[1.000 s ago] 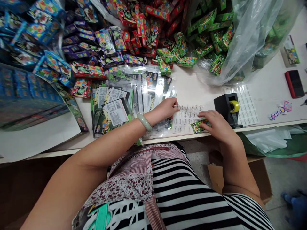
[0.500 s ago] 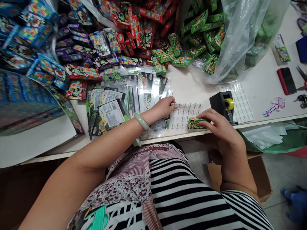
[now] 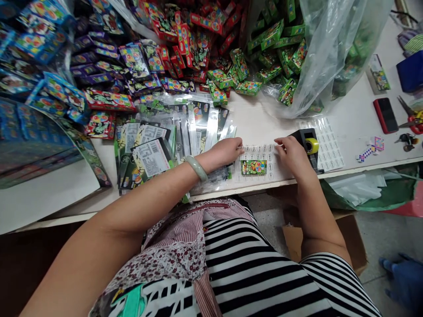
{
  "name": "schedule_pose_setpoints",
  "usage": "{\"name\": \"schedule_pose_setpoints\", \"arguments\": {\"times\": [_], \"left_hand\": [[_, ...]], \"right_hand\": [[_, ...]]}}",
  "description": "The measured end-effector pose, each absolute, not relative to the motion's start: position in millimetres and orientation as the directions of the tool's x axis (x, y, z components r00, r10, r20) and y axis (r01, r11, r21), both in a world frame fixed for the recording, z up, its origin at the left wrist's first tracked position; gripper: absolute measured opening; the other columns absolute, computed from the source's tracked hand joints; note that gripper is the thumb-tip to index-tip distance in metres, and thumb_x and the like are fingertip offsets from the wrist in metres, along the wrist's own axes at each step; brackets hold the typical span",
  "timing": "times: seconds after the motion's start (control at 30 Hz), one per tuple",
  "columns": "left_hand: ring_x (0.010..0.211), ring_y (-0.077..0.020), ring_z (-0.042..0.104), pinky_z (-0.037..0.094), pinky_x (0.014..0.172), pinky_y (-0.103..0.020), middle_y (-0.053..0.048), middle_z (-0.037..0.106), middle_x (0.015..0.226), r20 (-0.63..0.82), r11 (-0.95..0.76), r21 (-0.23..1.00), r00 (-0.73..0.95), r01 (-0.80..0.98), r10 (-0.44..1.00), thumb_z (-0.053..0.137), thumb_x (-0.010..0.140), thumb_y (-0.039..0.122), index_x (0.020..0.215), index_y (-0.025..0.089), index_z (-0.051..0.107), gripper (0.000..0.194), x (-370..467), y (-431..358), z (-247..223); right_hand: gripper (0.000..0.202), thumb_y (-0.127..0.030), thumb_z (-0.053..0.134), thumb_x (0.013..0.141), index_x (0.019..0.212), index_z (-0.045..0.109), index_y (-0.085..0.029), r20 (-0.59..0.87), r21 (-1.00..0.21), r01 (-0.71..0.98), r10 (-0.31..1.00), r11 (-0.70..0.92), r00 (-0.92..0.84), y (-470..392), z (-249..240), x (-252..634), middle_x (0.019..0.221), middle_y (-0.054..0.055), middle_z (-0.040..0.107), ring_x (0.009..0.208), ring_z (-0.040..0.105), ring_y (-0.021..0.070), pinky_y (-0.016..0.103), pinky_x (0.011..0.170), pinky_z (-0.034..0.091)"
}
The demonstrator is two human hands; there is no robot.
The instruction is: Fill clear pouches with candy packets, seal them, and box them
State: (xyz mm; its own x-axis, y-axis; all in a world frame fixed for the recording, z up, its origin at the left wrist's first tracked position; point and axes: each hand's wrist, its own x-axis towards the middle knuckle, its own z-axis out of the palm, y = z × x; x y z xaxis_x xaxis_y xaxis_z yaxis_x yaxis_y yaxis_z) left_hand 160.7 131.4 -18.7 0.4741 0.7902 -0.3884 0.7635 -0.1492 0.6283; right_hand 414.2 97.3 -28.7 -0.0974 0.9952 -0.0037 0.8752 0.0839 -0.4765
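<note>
A clear sheet of round printed stickers (image 3: 270,167) lies near the table's front edge. On it rests a small green box (image 3: 254,167), flat and with no hand on it. My left hand (image 3: 228,149) pinches the sheet's upper left corner. At the upper right corner, my right hand (image 3: 291,152) has its fingers closed on the sheet's edge. Left of the sheet are clear plastic bags (image 3: 188,127) and dark printed cards with barcodes (image 3: 152,156), partly behind my left forearm.
Heaps of red boxes (image 3: 198,44), purple boxes (image 3: 95,57), blue boxes (image 3: 42,39) and green boxes (image 3: 271,35) line the back. A tape dispenser (image 3: 306,147), second sticker sheet (image 3: 328,145), red phone (image 3: 386,115) and scissors (image 3: 410,114) lie right.
My right hand has let go of the green box, which now lies further left on the sticker sheet. That hand has moved up to the sheet's top right corner. My left hand stays at the left corner.
</note>
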Motion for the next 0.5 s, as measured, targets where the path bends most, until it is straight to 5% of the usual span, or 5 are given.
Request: {"name": "schedule_pose_setpoints", "arguments": {"times": [0.5], "left_hand": [[0.084,-0.0233,0.060,0.038,0.069,-0.032,-0.011,0.065,0.094,-0.367,-0.309,0.484,0.510,0.819,0.778,0.056,0.093,0.030,0.094,0.016,0.062,0.015,162,130,-10]], "right_hand": [[0.016,-0.031,0.057,0.087,0.086,0.070,-0.021,0.003,-0.502,0.863,0.998,0.052,-0.058,100,-41,407,0.087,0.006,0.067,0.075,0.059,0.0200,0.035,0.074,0.047]]}}
